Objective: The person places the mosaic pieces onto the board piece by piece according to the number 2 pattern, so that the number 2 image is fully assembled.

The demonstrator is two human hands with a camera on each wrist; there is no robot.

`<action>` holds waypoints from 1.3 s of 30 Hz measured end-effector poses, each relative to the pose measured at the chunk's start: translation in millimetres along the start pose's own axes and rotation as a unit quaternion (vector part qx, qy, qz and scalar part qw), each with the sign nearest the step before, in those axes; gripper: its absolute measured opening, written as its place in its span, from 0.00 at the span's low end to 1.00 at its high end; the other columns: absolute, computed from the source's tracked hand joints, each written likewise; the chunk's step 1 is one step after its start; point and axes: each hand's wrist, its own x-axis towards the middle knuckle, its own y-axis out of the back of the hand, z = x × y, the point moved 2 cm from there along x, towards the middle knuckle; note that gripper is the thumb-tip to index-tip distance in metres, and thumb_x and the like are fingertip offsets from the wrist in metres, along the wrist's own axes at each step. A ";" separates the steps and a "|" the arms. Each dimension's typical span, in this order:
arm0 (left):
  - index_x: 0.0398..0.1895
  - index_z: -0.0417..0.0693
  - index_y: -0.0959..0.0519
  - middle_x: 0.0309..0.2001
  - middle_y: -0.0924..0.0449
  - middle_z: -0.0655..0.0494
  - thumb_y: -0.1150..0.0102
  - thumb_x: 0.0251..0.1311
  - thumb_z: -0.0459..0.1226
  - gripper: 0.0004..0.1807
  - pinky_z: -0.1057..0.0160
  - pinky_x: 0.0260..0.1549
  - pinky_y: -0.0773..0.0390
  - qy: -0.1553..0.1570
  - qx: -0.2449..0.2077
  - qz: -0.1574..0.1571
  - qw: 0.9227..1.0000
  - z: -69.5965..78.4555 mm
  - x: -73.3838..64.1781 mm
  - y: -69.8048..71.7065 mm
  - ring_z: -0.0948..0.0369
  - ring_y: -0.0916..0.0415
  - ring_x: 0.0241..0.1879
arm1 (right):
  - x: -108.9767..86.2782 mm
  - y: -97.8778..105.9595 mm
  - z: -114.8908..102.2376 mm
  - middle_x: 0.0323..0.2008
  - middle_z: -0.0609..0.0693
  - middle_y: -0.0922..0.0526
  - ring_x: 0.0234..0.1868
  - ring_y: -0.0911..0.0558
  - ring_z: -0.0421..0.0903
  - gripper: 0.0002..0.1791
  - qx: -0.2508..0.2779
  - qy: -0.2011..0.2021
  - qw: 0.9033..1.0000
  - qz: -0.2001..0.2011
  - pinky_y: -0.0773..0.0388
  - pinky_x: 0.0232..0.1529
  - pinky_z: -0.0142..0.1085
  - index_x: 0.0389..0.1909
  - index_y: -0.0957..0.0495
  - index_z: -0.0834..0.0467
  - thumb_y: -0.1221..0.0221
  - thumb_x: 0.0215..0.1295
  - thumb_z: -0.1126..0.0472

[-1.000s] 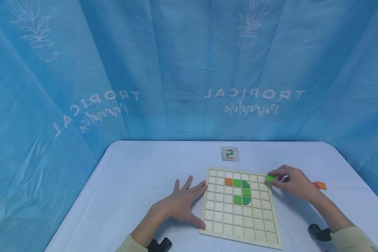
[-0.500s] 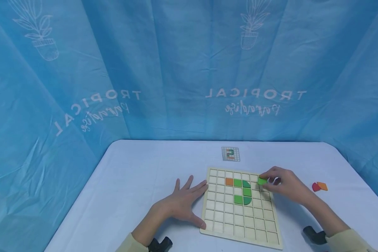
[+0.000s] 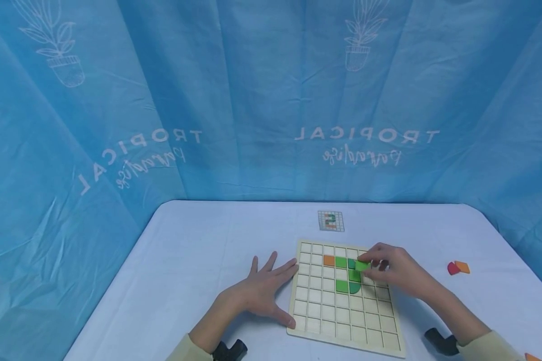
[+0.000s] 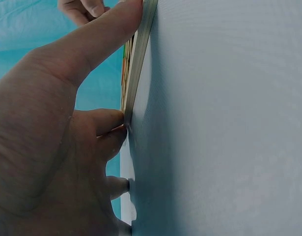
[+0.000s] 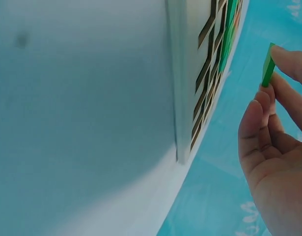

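A pale grid board (image 3: 327, 328) lies on the white table, with an orange square tile (image 3: 328, 260) and several green tiles (image 3: 342, 286) set in its upper cells. My left hand (image 3: 259, 293) is spread flat, its thumb and fingertips touching the board's left edge; the left wrist view shows the thumb (image 4: 92, 42) against that edge. My right hand (image 3: 399, 265) pinches a light green square tile (image 5: 268, 65) between thumb and fingers. In the head view this tile overlaps the dark green rounded tile (image 3: 351, 263); in the right wrist view it is held above the board.
A small pattern card (image 3: 330, 220) with a figure on a grid lies behind the board. To the right are a red tile (image 3: 453, 268) and an orange tile (image 3: 462, 266). Another orange piece (image 3: 531, 357) shows at the bottom right. A blue curtain (image 3: 271, 100) hangs behind the table.
My right hand has carried the green tile leftward from the board's upper right edge to over the filled cells. The left hand has stayed at the left edge.
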 end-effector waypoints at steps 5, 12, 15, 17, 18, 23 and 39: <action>0.77 0.62 0.51 0.76 0.60 0.69 0.41 0.31 0.77 0.66 0.30 0.61 0.72 0.000 0.000 0.000 1.000 0.2 0.1 -0.1 0.47 0.73 0.74 | 2.8 -7.2 -10.3 0.36 0.40 0.21 0.33 0.23 0.38 0.16 0.007 0.018 1.000 -0.007 0.22 0.33 0.32 0.45 0.15 0.51 0.30 0.54 0.58; 0.77 0.63 0.51 0.76 0.61 0.70 0.41 0.31 0.77 0.66 0.31 0.61 0.72 0.000 -0.002 0.000 1.000 0.2 0.0 -0.3 0.48 0.73 0.74 | 4.5 -17.7 -23.8 0.36 0.38 0.21 0.32 0.24 0.36 0.16 0.000 0.038 0.999 -0.026 0.23 0.32 0.31 0.45 0.15 0.52 0.29 0.53 0.57; 0.77 0.63 0.51 0.75 0.61 0.70 0.40 0.31 0.77 0.66 0.31 0.61 0.71 0.000 -0.001 -0.001 1.000 0.3 0.1 -0.6 0.48 0.73 0.74 | 4.6 -21.2 -27.9 0.36 0.37 0.21 0.32 0.24 0.36 0.15 0.000 0.052 0.998 -0.034 0.23 0.32 0.31 0.45 0.15 0.51 0.30 0.54 0.57; 0.77 0.63 0.51 0.75 0.61 0.70 0.41 0.31 0.77 0.66 0.31 0.61 0.71 0.000 0.000 -0.001 1.000 0.5 0.1 -0.4 0.48 0.73 0.74 | 4.9 -22.9 -30.2 0.36 0.37 0.21 0.32 0.24 0.36 0.15 -0.001 0.062 0.997 -0.039 0.23 0.32 0.32 0.45 0.15 0.51 0.30 0.55 0.57; 0.77 0.63 0.51 0.75 0.61 0.70 0.40 0.31 0.77 0.66 0.31 0.61 0.71 -0.001 0.000 0.000 1.000 0.5 0.1 -0.3 0.48 0.73 0.74 | 5.0 -23.9 -31.2 0.36 0.36 0.21 0.32 0.24 0.36 0.15 -0.002 0.065 0.997 -0.041 0.23 0.32 0.32 0.45 0.15 0.51 0.30 0.55 0.57; 0.77 0.63 0.51 0.76 0.61 0.70 0.40 0.31 0.77 0.66 0.31 0.61 0.71 0.000 0.000 -0.003 1.000 0.8 -0.5 0.8 0.48 0.73 0.74 | 6.7 -29.6 -36.9 0.36 0.35 0.21 0.29 0.26 0.36 0.15 -0.015 0.072 0.996 -0.053 0.24 0.29 0.31 0.45 0.15 0.50 0.30 0.55 0.56; 0.77 0.63 0.51 0.75 0.60 0.70 0.40 0.32 0.77 0.66 0.31 0.61 0.71 0.005 -0.005 -0.008 1.000 1.7 -1.6 1.9 0.48 0.73 0.74 | 6.2 -50.9 -51.6 0.37 0.33 0.21 0.36 0.23 0.35 0.16 -0.039 0.095 0.990 -0.095 0.24 0.36 0.34 0.45 0.15 0.50 0.31 0.56 0.53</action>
